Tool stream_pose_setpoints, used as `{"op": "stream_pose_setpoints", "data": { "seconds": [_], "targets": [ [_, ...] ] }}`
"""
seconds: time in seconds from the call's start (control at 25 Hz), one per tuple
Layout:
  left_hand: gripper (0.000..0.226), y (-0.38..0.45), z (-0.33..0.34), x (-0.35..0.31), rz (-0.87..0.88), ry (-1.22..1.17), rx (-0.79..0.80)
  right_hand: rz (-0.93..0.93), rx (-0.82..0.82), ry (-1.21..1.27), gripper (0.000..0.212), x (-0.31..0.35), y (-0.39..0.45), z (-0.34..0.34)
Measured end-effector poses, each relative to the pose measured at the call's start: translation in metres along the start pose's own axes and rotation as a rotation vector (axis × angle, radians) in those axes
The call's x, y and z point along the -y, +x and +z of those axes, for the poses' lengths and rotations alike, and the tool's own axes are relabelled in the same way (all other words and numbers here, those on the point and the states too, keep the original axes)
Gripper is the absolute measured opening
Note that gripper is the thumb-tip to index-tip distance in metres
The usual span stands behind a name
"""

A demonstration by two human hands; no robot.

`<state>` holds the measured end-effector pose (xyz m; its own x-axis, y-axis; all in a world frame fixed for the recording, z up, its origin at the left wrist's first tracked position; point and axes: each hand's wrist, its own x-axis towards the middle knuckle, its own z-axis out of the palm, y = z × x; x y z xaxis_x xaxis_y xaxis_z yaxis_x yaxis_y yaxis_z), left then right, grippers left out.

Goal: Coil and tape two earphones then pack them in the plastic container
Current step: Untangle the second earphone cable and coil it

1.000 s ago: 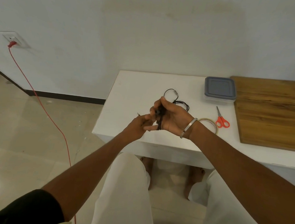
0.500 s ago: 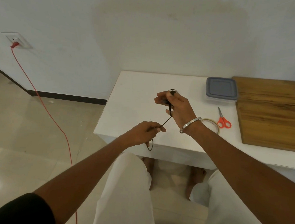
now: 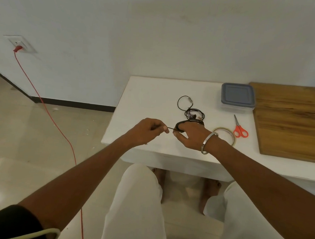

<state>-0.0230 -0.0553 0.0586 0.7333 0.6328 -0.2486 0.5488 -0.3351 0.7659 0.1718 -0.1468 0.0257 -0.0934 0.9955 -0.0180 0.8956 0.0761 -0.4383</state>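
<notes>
Coiling is underway at frame centre: the right hand (image 3: 190, 134) grips a partly wound earphone (image 3: 179, 125) while the left hand (image 3: 149, 130) pinches its cable end. A second earphone (image 3: 192, 111) lies untaped on the surface (image 3: 144, 104); tape (image 3: 224, 135), scissors (image 3: 240, 129) and the closed plastic container (image 3: 237, 96) look untouched.

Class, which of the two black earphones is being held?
The black earphone cable stretched between left hand and right hand; the other black earphone lies loose on the table.

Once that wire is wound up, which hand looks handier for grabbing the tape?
Probably the right hand: the clear tape roll lies just beside its wrist on the white table. The left hand, pinching the black earphone cord, is farther from it.
</notes>
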Motion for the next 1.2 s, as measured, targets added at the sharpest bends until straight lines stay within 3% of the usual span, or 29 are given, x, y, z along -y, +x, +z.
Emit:
{"op": "stream_pose_setpoints", "data": {
  "seconds": [0.12, 0.24, 0.48, 0.6, 0.8, 0.92, 1.04, 1.2],
  "targets": [
    [0.021, 0.005, -0.003, 0.009, 0.056, 0.081, -0.048, 0.038, 0.07, 0.009, 0.034, 0.0, -0.001, 0.001],
    [0.018, 0.009, -0.002, 0.014, 0.088, 0.095, -0.116, 0.133, 0.168, 0.202, 0.035, 0.007, 0.003, -0.001],
    [0.019, 0.011, 0.0, 0.022, 0.25, 0.048, -0.218, 0.318, 0.449, 0.935, 0.034, 0.033, 0.002, -0.017],
    [0.022, 0.014, 0.006, 0.02, 0.226, 0.048, -0.249, 0.301, 0.495, 1.385, 0.034, 0.04, 0.002, -0.021],
    [0.028, 0.012, 0.021, 0.018, 0.037, -0.381, -0.175, 0.166, 0.311, 1.841, 0.034, 0.05, 0.006, -0.026],
    [0.031, 0.01, 0.029, 0.014, -0.079, -0.318, -0.105, 0.155, 0.173, 1.989, 0.036, 0.054, 0.011, -0.03],
    [0.031, 0.007, 0.036, 0.019, -0.029, -0.172, -0.014, 0.193, 0.015, 2.029, 0.037, 0.055, 0.016, -0.033],
    [0.025, 0.003, 0.041, 0.017, 0.012, -0.247, 0.1, 0.273, -0.21, 1.935, 0.037, 0.052, 0.018, -0.027]
  ]
}}
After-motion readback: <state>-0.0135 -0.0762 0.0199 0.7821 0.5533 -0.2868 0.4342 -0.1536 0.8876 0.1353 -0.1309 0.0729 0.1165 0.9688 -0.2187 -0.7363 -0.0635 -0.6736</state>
